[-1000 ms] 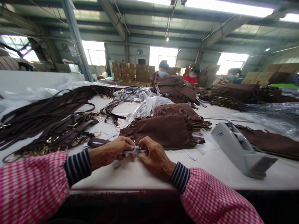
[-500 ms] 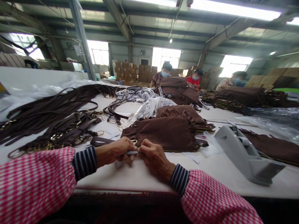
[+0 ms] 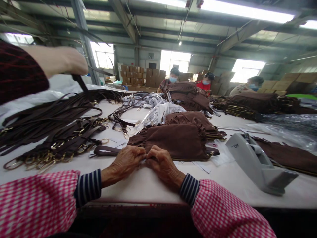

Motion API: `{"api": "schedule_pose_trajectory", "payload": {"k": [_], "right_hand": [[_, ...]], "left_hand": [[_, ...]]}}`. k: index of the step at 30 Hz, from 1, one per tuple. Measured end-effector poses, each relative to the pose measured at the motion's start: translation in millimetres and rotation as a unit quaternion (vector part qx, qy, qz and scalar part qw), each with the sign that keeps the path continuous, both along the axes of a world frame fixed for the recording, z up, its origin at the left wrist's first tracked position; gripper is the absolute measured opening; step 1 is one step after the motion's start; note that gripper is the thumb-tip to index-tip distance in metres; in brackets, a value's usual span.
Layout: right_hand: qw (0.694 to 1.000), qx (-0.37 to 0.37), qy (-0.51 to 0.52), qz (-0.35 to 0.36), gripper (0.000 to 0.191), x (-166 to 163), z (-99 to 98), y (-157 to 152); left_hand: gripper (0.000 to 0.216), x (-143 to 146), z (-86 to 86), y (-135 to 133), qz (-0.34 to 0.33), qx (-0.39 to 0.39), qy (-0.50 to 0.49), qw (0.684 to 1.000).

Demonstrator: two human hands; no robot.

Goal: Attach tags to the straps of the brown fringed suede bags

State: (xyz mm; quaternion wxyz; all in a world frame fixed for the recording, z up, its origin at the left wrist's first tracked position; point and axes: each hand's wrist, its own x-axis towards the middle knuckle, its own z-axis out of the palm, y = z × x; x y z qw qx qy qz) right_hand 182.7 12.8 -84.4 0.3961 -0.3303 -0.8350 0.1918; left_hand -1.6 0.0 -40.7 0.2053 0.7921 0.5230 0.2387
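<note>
My left hand [image 3: 125, 164] and my right hand [image 3: 163, 166] meet fingertip to fingertip at the near left edge of a dark brown fringed bag [image 3: 175, 140]. Both are closed in a pinch, and whatever is between the fingers is hidden. The bag lies flat on the white table [image 3: 153, 191], its gold zip edge towards me. A brown wrist loop [image 3: 106, 151] sticks out to the left, just behind my left hand. At upper left, another person's hand [image 3: 70, 61], blurred, holds a dark strap [image 3: 80, 84] above the table.
Piled brown straps [image 3: 52, 109] and gold-clasped straps [image 3: 74, 135] cover the left side. Behind the bag lie more brown bags [image 3: 185, 117] and plastic-wrapped straps [image 3: 158, 114]. A grey tape dispenser [image 3: 257, 162] stands at right, beside another brown bag [image 3: 287, 153]. Several people sit beyond.
My left hand has rolled over and closed in against my right; the small grey piece seen in it earlier no longer shows. Another person's arm has come in from the left with a strap.
</note>
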Motion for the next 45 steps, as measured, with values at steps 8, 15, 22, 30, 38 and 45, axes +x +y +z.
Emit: {"api": "schedule_pose_trajectory", "payload": {"k": [8, 15, 22, 30, 38, 45], "right_hand": [[1.000, -0.018, 0.007, -0.018, 0.010, -0.5, 0.7, 3.3], [0.993, -0.120, -0.001, 0.016, 0.011, -0.5, 9.9, 14.6], [0.989, -0.143, -0.015, 0.039, 0.011, 1.2, 17.8, 14.5], [0.995, -0.050, -0.032, 0.084, 0.005, 3.5, 9.8, 26.1], [0.993, 0.034, -0.083, 0.074, 0.008, 8.6, 8.8, 19.6], [0.965, 0.149, -0.214, 0.000, 0.012, 6.9, 6.8, 6.2]], "left_hand": [[0.035, -5.6, -4.3, 0.8, -0.039, 0.008, 0.019, 0.999], [0.034, -13.1, -12.4, -4.5, -0.084, 0.039, 0.028, 0.995], [0.015, -12.2, -15.2, -8.1, -0.061, 0.033, 0.045, 0.997], [0.019, -7.8, -18.3, -10.4, -0.029, 0.065, 0.063, 0.995], [0.013, -2.1, -11.9, -13.7, 0.050, -0.038, -0.115, 0.991], [0.014, 12.3, -9.0, -6.0, 0.166, -0.181, -0.336, 0.909]]}}
